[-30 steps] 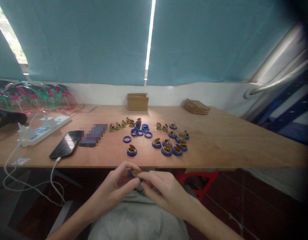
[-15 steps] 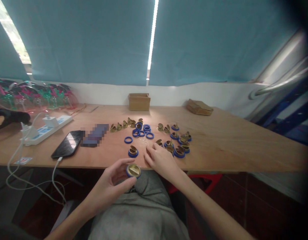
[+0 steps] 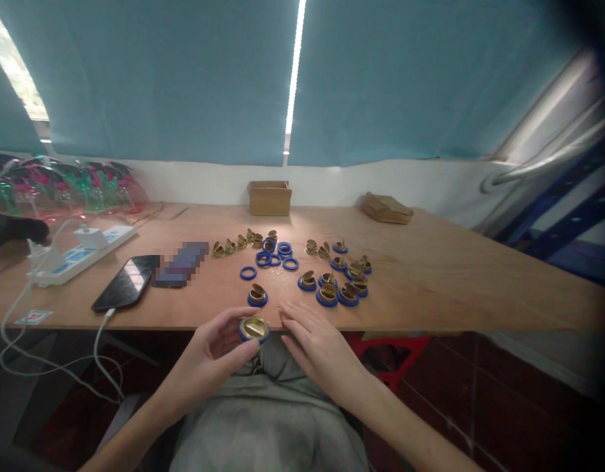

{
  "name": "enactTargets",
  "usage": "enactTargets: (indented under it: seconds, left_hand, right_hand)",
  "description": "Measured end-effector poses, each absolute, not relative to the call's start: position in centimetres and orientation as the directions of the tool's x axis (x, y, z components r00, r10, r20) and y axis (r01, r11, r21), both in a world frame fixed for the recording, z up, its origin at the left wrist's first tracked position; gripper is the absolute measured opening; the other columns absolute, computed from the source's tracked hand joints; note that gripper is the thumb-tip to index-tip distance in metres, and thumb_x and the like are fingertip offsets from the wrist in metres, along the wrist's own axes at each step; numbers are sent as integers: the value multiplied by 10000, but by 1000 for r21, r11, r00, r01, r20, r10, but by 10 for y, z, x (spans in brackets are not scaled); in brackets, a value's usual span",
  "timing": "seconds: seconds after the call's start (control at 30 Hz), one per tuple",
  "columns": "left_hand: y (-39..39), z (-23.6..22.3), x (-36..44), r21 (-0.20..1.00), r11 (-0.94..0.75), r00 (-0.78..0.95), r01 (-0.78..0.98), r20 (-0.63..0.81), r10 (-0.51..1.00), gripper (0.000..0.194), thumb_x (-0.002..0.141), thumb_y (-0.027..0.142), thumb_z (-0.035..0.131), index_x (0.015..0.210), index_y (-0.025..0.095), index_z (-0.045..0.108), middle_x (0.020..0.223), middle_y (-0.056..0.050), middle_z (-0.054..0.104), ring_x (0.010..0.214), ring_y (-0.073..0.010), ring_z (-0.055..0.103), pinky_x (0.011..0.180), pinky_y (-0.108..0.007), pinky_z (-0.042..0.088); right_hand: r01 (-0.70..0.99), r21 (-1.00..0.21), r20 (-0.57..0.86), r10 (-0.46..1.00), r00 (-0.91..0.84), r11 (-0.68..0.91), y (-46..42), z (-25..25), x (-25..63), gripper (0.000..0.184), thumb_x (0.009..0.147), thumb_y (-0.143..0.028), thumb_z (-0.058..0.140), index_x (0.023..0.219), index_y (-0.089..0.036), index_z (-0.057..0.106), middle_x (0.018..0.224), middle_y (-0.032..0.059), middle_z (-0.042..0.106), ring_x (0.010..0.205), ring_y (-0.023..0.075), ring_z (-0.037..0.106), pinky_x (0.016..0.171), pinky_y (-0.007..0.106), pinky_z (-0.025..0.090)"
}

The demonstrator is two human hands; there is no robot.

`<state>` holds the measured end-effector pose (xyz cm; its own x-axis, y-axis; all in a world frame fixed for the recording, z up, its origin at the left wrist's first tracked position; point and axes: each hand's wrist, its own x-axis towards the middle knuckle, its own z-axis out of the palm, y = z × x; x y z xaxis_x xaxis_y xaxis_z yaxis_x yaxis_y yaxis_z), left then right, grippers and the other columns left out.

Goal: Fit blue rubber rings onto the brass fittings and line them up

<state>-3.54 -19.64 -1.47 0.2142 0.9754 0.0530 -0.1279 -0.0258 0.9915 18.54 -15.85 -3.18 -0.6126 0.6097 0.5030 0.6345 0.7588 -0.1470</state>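
Note:
My left hand (image 3: 216, 347) is closed on a round brass fitting with a blue ring (image 3: 254, 329), holding it by the rim in front of the table's edge. A bar crosses the fitting's gold recess. My right hand (image 3: 314, 337) is just right of it, fingertips close together; whatever they pinch is too small to make out. Beyond the hands, a brass flip-lid fitting in a blue ring (image 3: 257, 296) sits on the table. Loose blue rings (image 3: 290, 264) lie in the middle, beside small clear rings (image 3: 276, 271). Several ringed fittings with raised lids (image 3: 328, 295) stand to the right.
Several brass fittings without blue rings (image 3: 230, 246) stand farther back. On the left are a phone on a cable (image 3: 126, 283), a blurred-out flat object (image 3: 181, 264), a power strip (image 3: 88, 255) and clear bottles (image 3: 66, 190). A cardboard box (image 3: 269, 198) and brown package (image 3: 387, 208) are behind.
My right hand has drawn back from the fittings toward my body, nearer the left hand. The left hand still holds the brass fitting. The view has shifted slightly.

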Motion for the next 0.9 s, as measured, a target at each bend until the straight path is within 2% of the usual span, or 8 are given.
enactTargets:
  seconds: [0.13,0.33,0.63,0.67,0.73,0.8,0.83,0.9]
  left_hand:
    - [-197,-16,-35,991,-31,198,-128,56,979,381,822,216,741,1189,212,641,1104,-52,748,1027,-189,685,913,-286,532]
    - [-197,-15,-36,993,-53,192,-107,73,979,410,825,218,740,1216,200,617,1129,-76,736,1038,-215,688,913,-326,544]
    - [-201,-15,-32,991,-114,197,-63,125,972,434,797,195,770,1200,232,614,1156,-50,724,1065,-197,680,963,-297,521]
    - [-202,-15,-31,991,-123,202,-53,131,971,455,782,185,783,1200,238,610,1168,-45,721,1081,-198,674,976,-298,515]
    - [-203,-15,-30,989,-147,209,-33,150,966,475,761,176,799,1190,245,608,1177,-37,720,1098,-199,669,987,-300,511]
    - [-204,-15,-29,984,-180,213,3,175,961,464,753,178,804,1171,242,612,1168,-37,724,1093,-206,673,983,-309,519]
    - [-205,-16,-29,978,-205,214,29,194,957,452,754,182,804,1161,238,615,1159,-39,726,1087,-211,676,981,-318,523]
    - [-205,-16,-29,957,-271,215,103,245,946,432,761,190,798,1152,233,619,1137,-42,730,1068,-220,682,973,-335,528]
  right_hand:
    - [568,-156,563,545,-621,808,-152,-42,193,289,935,-77,473,1143,-126,669,1207,158,696,1128,259,653,983,452,538]
    - [496,-201,617,503,-606,845,-147,-51,201,309,921,-64,469,1129,-169,671,1125,140,716,1044,265,655,897,445,550]
    - [490,-385,654,606,-453,782,-154,-42,196,130,959,-157,500,947,-188,626,898,97,706,846,227,669,759,366,548]
    - [484,-427,650,631,-423,764,-156,-39,196,108,967,-171,501,947,-191,606,868,83,705,806,209,679,729,340,556]
    - [400,-615,588,733,-341,680,-162,-31,194,72,975,-216,518,926,-198,567,791,49,707,690,170,688,638,283,562]
    - [181,-861,415,861,-293,476,-167,-21,193,113,955,-281,576,882,-197,550,729,27,710,616,149,681,587,254,558]
    - [59,-936,314,898,-309,347,-170,-17,192,152,932,-311,614,860,-192,554,719,25,712,618,146,681,598,254,560]
    - [-115,-983,179,906,-383,145,-174,-10,190,213,881,-352,684,815,-179,579,709,21,704,635,137,668,627,256,552]
